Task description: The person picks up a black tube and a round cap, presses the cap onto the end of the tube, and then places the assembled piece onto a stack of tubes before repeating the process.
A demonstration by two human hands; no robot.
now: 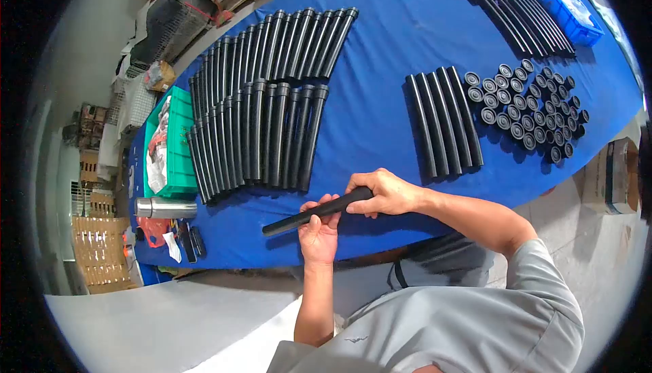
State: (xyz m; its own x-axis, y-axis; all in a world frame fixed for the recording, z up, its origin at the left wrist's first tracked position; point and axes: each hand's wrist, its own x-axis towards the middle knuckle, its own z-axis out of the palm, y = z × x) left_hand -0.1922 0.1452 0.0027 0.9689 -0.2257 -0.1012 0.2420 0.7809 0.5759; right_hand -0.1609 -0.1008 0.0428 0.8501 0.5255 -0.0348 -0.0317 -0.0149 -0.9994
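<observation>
A black tube [292, 223] is held at a slant over the near edge of the blue table. My left hand [319, 232] is wrapped round its middle from below. My right hand [384, 194] grips its upper right end, which looks wider and is partly hidden by the fingers. Beyond the hands lie two rows of black tubes with wider ends [278, 135]. To the right, several plain black tubes [445, 122] lie side by side, next to a cluster of round black caps [516, 116].
A green bin [182, 141] and a steel flask [165, 208] stand at the left, near small tools [192, 240]. Long thin black tubes [516, 13] and a blue crate [577, 25] are at the far right. The blue cloth [384, 47] covers the table.
</observation>
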